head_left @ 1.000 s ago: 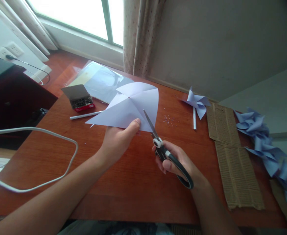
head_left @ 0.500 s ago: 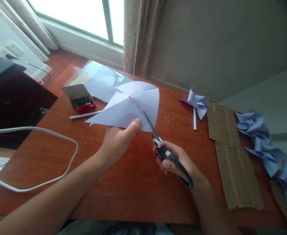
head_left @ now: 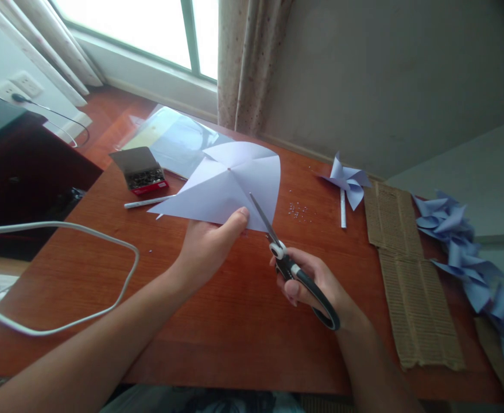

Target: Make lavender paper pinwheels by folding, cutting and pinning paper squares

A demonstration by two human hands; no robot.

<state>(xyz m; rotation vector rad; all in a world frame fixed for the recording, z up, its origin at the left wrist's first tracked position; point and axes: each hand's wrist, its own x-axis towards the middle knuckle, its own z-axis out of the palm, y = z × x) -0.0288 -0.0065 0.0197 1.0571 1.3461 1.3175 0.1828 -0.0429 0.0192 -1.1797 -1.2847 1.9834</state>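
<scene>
The pale lilac paper sheet [head_left: 221, 192] is held just above the table [head_left: 235, 321], directly beyond the left hand [head_left: 209, 246]. It shows creases and cuts meeting at its centre. The left hand grips its near edge, thumb on top and fingers hidden beneath. The scissors [head_left: 286, 264] enter the sheet's near right corner, just right of the left thumb; the blades point up and away and lie nearly closed. The right hand [head_left: 316, 284] is wrapped around the dark handles, close to the left hand.

Beyond and left of the left hand lie a white stick [head_left: 146, 202], an open box of pins [head_left: 142, 172] and a clear plastic sleeve [head_left: 178, 140]. A white cable [head_left: 84, 241] loops well left of that hand.

Just beyond the right hand is a scatter of small bits [head_left: 297, 209]. Further right lie a finished pinwheel [head_left: 347, 180], a corrugated cardboard strip [head_left: 411, 275] and, outermost, a pile of pinwheels [head_left: 471, 258].
</scene>
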